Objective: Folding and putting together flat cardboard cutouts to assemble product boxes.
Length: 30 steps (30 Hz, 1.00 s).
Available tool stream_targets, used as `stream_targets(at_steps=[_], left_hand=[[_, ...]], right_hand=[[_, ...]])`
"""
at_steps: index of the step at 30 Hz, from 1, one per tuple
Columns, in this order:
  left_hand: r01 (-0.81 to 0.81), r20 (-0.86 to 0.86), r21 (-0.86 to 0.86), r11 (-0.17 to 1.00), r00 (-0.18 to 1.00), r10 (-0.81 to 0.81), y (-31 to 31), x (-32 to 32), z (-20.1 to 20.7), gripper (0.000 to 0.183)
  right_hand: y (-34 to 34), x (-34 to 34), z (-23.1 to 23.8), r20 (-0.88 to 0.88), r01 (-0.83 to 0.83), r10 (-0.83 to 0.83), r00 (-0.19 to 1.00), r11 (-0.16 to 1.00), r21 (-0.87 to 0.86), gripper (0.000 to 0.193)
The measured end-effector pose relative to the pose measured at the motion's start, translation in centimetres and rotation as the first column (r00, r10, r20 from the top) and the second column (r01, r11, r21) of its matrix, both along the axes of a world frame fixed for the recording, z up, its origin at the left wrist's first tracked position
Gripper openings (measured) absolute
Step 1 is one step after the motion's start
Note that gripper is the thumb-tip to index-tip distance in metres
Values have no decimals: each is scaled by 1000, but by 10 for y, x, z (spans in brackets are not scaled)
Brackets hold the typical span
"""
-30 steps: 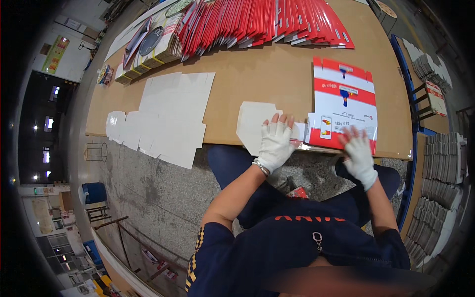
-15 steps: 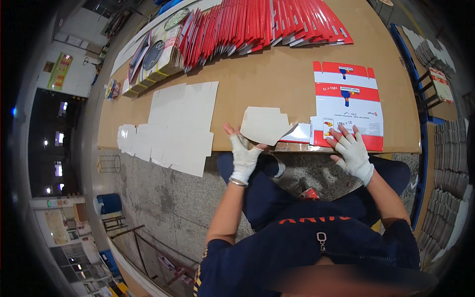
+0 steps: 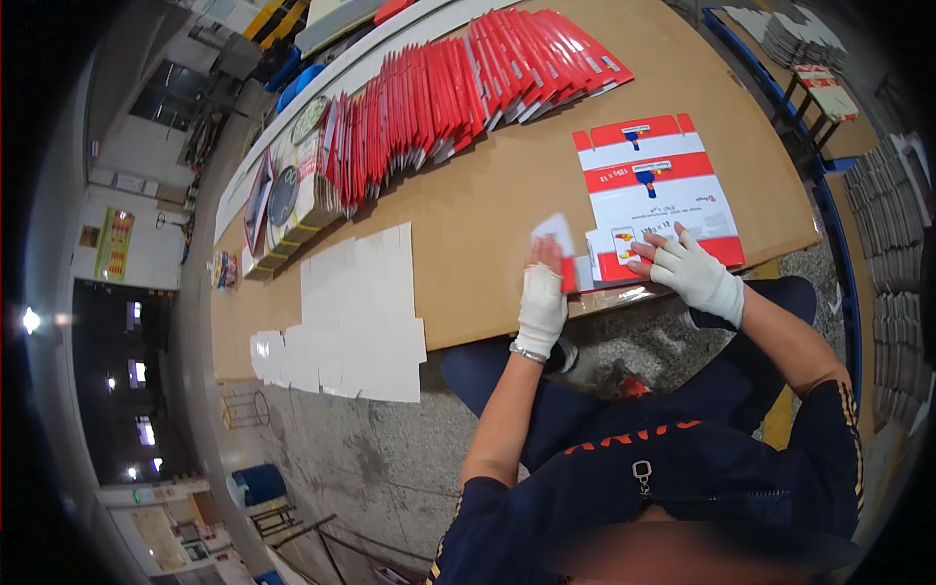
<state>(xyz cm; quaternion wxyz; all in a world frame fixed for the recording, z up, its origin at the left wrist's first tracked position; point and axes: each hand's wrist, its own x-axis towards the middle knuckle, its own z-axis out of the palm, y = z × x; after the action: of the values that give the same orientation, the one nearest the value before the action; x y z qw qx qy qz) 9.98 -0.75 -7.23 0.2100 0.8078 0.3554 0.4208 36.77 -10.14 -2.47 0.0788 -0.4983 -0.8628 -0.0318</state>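
A flat printed carton blank (image 3: 673,208), red and white with blue motifs, lies near the table's front edge. My right hand (image 3: 694,277), in a white fingerless glove, rests on its near right part with the fingers spread. At the blank's left end, my left hand (image 3: 544,300), gloved the same way, presses down with fingers stretched out. A small white flap (image 3: 556,234) shows just beyond those fingertips, partly hidden and blurred. To the left lies another carton blank (image 3: 361,302), plain pale side up, its near edge overhanging the table.
The brown table (image 3: 468,224) holds a long row of red folded cartons (image 3: 419,107) along its far side. A strapped bundle (image 3: 302,195) stands left of them. Stacked cardboard (image 3: 882,263) is at the right. Behind the near edge is the speckled floor (image 3: 390,448).
My left hand has moved right and pressed down at the printed blank's left end. The large pale flap there has folded over. My right hand stays on the blank; the whole view has turned slightly.
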Motion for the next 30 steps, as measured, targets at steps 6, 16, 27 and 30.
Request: stream_targets(at_steps=[6,16,27,30], left_hand=[[193,-606,1,981,781,-153,-9,5,22,71],[36,-768,73,997,640,33,-13,21,11,73],[-112,-627,-130,985,779,6,38,64,25,69],[-228,-477,-204,952,872,107,49,71,18,71]], right_hand=[[7,-4,-5,14,26,-26,1000,1000,15,48],[-2,-7,-34,46,23,-30,998,991,130,50],[-10,-4,-16,-319,3,-15,948,999,-40,49],[-41,-21,-10,-433,157,-235,870,965,-208,34]])
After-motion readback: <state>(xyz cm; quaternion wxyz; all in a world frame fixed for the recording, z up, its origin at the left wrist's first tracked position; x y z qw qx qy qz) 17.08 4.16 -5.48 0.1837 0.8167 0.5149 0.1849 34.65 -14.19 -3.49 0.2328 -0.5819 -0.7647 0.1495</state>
